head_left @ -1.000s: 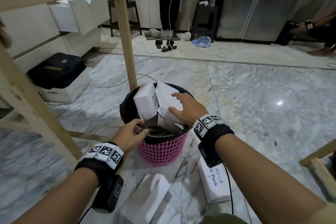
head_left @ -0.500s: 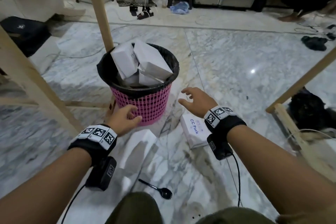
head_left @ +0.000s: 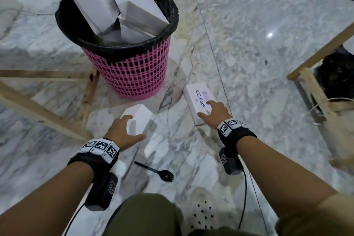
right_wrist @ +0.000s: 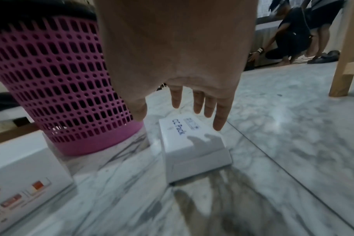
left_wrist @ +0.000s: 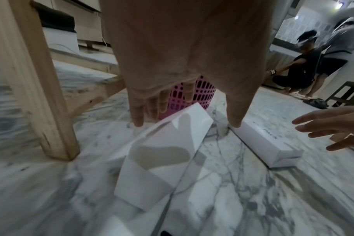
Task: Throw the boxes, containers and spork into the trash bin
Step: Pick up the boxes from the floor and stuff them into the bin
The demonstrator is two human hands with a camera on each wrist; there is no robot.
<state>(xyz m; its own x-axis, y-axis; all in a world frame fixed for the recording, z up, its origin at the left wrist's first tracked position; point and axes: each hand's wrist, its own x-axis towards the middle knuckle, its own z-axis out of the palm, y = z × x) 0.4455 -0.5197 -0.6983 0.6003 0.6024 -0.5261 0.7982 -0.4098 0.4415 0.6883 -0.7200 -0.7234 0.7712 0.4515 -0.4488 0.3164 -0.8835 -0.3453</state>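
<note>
Two boxes and a spork are what we've got left on the floor, so we're mid-way through the clear-up. Nearest us, the black spork (head_left: 156, 171) lies on the marble floor (head_left: 249, 53), untouched, between our arms. A bit further out, our left hand (head_left: 122, 134) hovers with fingers spread over the plain white box (head_left: 140, 119); from the left wrist view the fingers aren't closed on it, nothing held. Our right hand (head_left: 215, 112) is spread wide over the near end of the CC Pack box (head_left: 198, 99), fingers straight, holding nothing, though we can't tell if the tips touch the lid. Beyond both sits the pink trash bin (head_left: 134, 74) with its black liner, already stuffed with white boxes (head_left: 122, 4) sticking above the rim. Next we'd say each hand needs to wrap its box and lift; the bin looks full, so we'd probably have to wedge them in carefully.
</note>
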